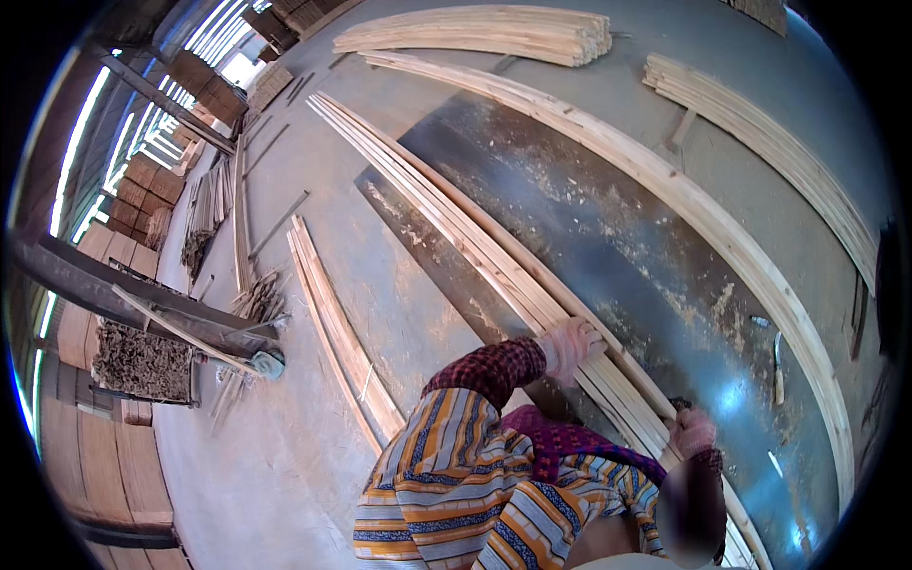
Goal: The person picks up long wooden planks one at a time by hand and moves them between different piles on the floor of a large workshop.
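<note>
A bundle of long, pale wooden strips [465, 233] runs slantwise from the far left toward my body, over a dark sheet [608, 228]. My left hand [570, 349], in a pale pinkish glove, lies across the bundle with its fingers curled over the strips. Nearer to me on the right, my gloved right hand [693, 432] is closed at the bundle's right edge, around the outer strip. A small dark thing shows by its fingers, too unclear to name. Part of the bundle's near end is hidden by my right sleeve [692, 503].
A long curved board [665, 180] lies beyond the bundle. Stacked strips [532, 33] lie at the back, with another stack [769, 142] at the right. A knife-like tool [779, 369] rests on the sheet. Loose strips [332, 323] lie left of me, near a metal beam [142, 290].
</note>
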